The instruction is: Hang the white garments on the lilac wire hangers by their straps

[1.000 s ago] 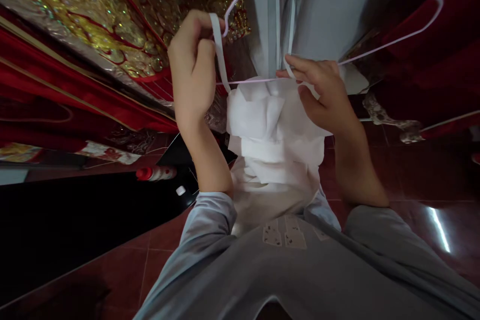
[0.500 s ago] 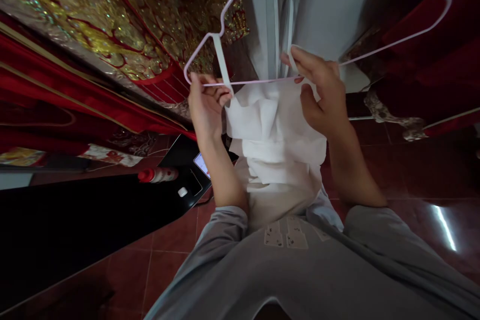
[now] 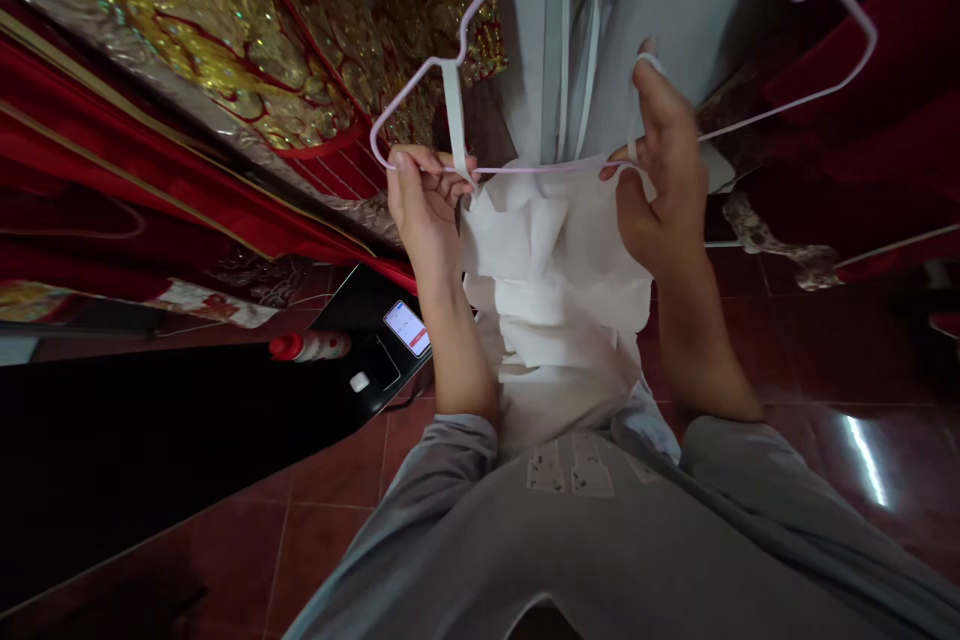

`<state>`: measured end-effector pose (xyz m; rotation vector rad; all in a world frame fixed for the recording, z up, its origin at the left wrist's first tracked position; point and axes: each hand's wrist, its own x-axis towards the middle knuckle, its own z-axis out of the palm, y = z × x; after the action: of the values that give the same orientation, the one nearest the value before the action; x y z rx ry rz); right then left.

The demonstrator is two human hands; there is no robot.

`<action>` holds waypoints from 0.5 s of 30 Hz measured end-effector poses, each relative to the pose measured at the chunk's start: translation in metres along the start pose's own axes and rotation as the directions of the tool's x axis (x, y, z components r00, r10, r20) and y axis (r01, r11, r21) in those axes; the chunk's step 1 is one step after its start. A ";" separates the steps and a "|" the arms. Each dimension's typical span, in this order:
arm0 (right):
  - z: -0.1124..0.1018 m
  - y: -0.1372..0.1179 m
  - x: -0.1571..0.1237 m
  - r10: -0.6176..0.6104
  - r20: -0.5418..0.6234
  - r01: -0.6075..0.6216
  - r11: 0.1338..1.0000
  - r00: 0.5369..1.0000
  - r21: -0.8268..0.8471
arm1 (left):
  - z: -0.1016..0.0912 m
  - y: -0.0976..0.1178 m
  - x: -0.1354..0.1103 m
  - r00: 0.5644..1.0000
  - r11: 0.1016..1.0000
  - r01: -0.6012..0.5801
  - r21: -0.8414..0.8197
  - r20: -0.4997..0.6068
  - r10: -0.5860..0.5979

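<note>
A pale wire hanger (image 3: 757,116) hangs in front of me, with a white strappy garment (image 3: 559,260) bunched under its bottom bar. The garment's left strap (image 3: 453,115) is looped over the hanger's left shoulder notch. My left hand (image 3: 424,200) pinches the hanger's bottom bar and the garment's top edge at the left. My right hand (image 3: 664,170) is raised higher, its fingers closed on the garment's right strap, lifting it toward the hanger's right side.
Red and gold embroidered cloth (image 3: 187,70) hangs at the left, dark red cloth (image 3: 885,140) at the right. A black table (image 3: 150,430) at the lower left carries a red-capped bottle (image 3: 311,346) and a lit phone (image 3: 409,328). Dark red floor tiles (image 3: 825,360) lie below.
My left hand came down from the left strap, now hooked on the hanger, to the bottom bar. My right hand rose from the bar, pulling the right strap upward.
</note>
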<state>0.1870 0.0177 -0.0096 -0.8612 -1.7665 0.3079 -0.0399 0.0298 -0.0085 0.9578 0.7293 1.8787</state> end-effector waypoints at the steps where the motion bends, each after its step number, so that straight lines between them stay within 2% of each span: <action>1: -0.001 -0.001 0.001 0.005 -0.007 -0.005 1.000 1.000 0.005 | 0.000 -0.001 0.000 1.000 1.000 0.002 -0.007 0.004 -0.002; 10: -0.007 -0.009 -0.002 -0.009 0.017 0.010 1.000 1.000 -0.026 | 0.008 0.000 0.001 0.991 0.998 0.048 -0.032 -0.121 -0.052; 12: -0.009 -0.015 -0.002 -0.036 0.023 0.037 0.999 0.999 -0.040 | 0.012 0.002 0.001 0.991 0.996 0.042 -0.077 -0.123 -0.051; 15: -0.013 -0.022 -0.001 0.008 0.016 -0.007 0.999 1.000 -0.051 | 0.015 0.005 0.000 0.994 0.995 0.025 -0.101 -0.103 -0.035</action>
<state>0.1900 -0.0011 0.0079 -0.9046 -1.7932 0.2765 -0.0298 0.0293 0.0029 0.7858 0.7007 1.9318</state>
